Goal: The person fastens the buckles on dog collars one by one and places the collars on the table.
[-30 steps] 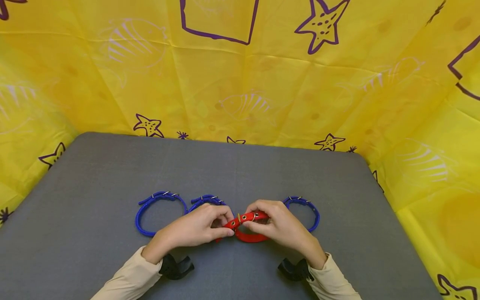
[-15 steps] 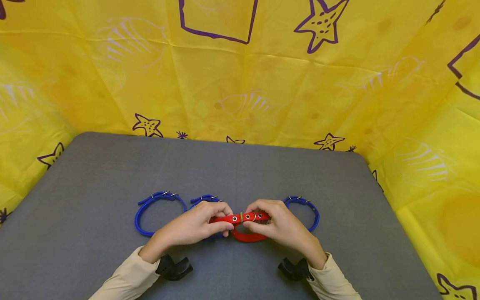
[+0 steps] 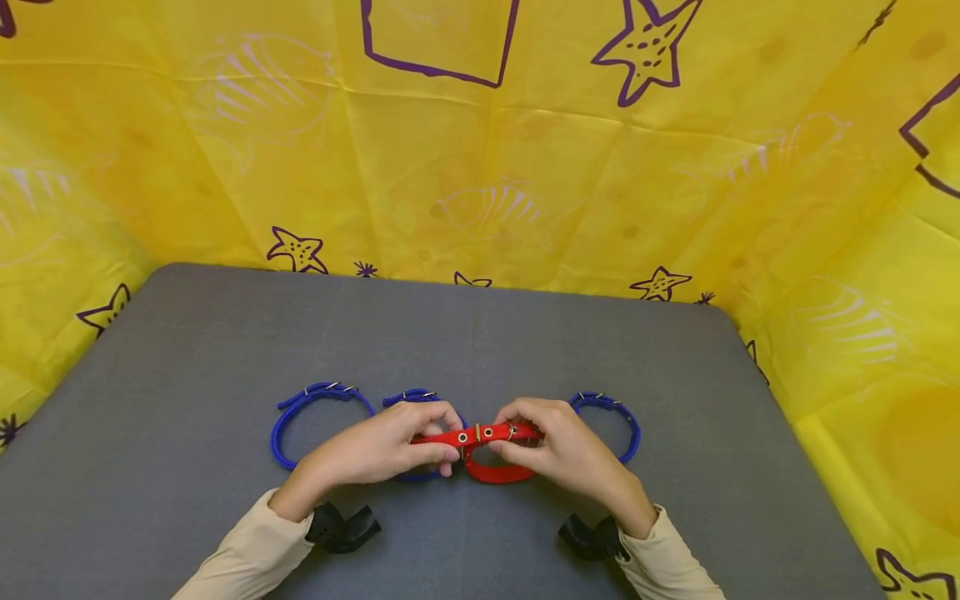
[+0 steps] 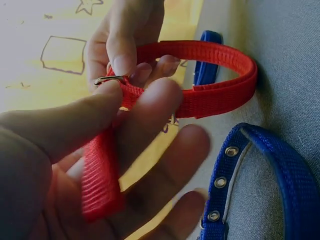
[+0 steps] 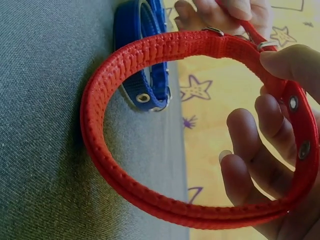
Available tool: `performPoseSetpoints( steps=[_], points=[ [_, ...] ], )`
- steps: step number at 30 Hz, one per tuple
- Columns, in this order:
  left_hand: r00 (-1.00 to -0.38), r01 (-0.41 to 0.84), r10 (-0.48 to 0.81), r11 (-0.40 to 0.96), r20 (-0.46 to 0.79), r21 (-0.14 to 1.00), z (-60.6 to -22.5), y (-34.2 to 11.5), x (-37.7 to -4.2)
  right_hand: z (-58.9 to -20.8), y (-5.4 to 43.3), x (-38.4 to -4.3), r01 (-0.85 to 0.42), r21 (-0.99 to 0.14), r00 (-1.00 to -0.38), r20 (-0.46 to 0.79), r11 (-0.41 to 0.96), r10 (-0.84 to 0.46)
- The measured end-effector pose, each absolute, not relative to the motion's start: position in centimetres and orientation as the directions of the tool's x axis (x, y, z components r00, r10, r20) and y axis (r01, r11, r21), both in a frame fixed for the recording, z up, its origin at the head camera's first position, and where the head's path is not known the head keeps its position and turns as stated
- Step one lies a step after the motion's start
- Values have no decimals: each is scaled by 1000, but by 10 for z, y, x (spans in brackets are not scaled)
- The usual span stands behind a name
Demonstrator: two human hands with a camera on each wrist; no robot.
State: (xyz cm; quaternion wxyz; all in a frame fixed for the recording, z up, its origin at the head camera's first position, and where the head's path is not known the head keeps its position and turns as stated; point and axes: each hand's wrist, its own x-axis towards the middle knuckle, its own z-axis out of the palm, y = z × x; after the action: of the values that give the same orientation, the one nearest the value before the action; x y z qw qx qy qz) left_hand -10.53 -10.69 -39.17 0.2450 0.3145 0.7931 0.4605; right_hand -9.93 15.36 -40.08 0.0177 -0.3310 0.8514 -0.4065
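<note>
A red collar (image 3: 498,475) with metal eyelets and a buckle is held just above the table in a closed loop. My left hand (image 3: 393,442) pinches its strap end between thumb and forefinger, and the free tip hangs past the thumb in the left wrist view. On the other side, my right hand (image 3: 558,442) grips the collar near the buckle (image 4: 111,79), thumb on the strap. The right wrist view shows the red loop (image 5: 115,85) whole, with the strap running through the metal frame. The other fingers of my left hand are spread loosely.
Blue collars lie buckled in rings on the grey table (image 3: 480,350): one at far left (image 3: 281,437), one partly behind my left hand (image 3: 408,395), one right of my right hand (image 3: 633,433). Yellow printed cloth (image 3: 480,150) rises behind the table.
My left hand has moved slightly left with the strap end, and the strap has gone from slanted to nearly level. My right hand stays almost in place. The blue collars have not moved.
</note>
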Motion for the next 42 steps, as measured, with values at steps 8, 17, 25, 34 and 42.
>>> performPoseSetpoints(
  steps=[8,17,25,34,42],
  points=[
    [-598,357,799,333,-60,873,-395,-107,-104,-402,154,-98,-547,-711,-782,244,443,-574],
    [-632,354,774,331,-37,875,-395,-107,-103,-402,153,-99,-540,-720,-781,234,437,-579],
    [-622,308,780,321,-66,896,-394,-109,-106,-398,157,-100,-551,-695,-783,238,462,-574],
    [-598,316,800,280,-38,906,-397,-105,-107,-398,156,-97,-557,-699,-776,247,448,-580],
    [-599,330,801,267,-18,905,-399,-103,-104,-400,152,-96,-564,-703,-765,246,433,-595]
  ],
)
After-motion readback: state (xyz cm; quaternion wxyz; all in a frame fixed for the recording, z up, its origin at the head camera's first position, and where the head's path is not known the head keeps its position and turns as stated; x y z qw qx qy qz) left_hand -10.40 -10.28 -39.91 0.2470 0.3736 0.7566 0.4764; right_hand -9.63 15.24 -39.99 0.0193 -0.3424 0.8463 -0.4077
